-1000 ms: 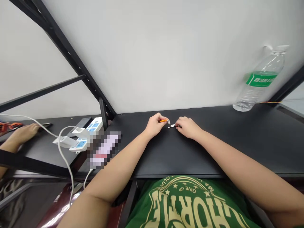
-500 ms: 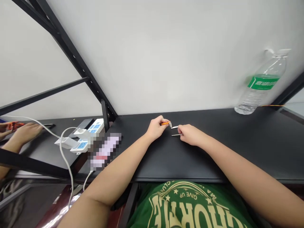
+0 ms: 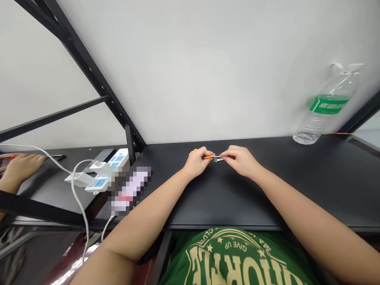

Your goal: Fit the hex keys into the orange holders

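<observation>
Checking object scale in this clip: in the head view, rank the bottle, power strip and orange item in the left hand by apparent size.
Largest first:
Bottle
Power strip
Orange item, partly covered by the left hand

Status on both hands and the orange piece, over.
Left hand: fingers closed on orange piece. Right hand: fingers pinching slim metal piece beside it, contact unclear. Plastic bottle off right, seemingly not in the way.
</observation>
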A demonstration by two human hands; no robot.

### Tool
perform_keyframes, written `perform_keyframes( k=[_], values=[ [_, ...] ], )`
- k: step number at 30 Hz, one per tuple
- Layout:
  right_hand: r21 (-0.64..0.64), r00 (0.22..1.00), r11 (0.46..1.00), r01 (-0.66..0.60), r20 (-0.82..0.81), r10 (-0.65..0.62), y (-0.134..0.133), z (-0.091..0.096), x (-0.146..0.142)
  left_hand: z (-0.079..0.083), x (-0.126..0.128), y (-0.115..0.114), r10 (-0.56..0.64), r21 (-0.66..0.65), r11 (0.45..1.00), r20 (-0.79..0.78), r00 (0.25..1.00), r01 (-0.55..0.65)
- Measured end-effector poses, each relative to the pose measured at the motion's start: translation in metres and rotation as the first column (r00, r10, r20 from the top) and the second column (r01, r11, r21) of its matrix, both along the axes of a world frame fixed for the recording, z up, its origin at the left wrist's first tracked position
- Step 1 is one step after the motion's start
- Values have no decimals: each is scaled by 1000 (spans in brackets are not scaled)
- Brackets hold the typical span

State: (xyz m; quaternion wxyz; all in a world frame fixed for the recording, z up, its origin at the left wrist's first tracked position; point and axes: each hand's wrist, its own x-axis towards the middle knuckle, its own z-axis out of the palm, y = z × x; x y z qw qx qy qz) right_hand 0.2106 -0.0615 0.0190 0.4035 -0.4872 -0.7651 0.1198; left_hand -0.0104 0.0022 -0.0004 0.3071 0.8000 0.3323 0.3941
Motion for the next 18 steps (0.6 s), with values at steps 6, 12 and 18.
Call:
perform_keyframes(
  k=[6,12,18],
  values=[
    [-196,989,979,-63,-143,35,-2,-5,-19,4,2,-5,-56,124,989,-198,979,81],
    [-268,991,963,11,-124,-46,8,-12,-16,5,2,-3,-51,103,992,-216,975,75],
    [-209,948,974,89,317,-19,27,-27,11,5,0,0,-23,76,996,-189,982,37]
  ],
)
